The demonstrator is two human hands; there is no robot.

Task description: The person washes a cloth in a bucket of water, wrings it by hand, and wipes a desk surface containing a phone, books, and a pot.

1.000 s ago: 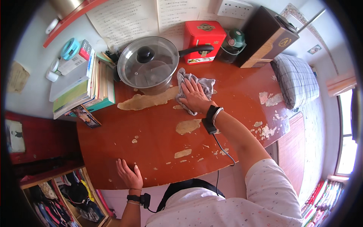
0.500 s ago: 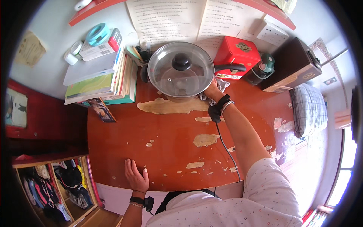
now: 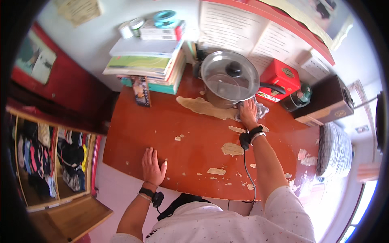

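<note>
My right hand (image 3: 248,113) lies with stretched fingers on a crumpled grey-and-white cloth (image 3: 262,110), at the near right side of a pot. The pot (image 3: 219,100) has a glass lid (image 3: 227,83) with a black knob (image 3: 234,69), and its black handle (image 3: 273,87) points right, above the cloth. Near the front edge of the red-brown table (image 3: 194,141), my left hand (image 3: 154,166) rests flat and holds nothing. Both wrists wear black bands with small devices; a cable hangs from the right one.
Stacked books and papers (image 3: 139,65) stand at the back left, with a small picture card (image 3: 141,91) before them. Right of the pot are a red tin (image 3: 281,79), a dark jar (image 3: 298,98) and a tall brown box (image 3: 326,103). A plaid cushion (image 3: 334,150) sits at the right edge.
The view has turned, so the scene sits differently in it. My right hand has drawn back a little from the pot's side, and more of its fingers show on the cloth. My left hand remains flat.
</note>
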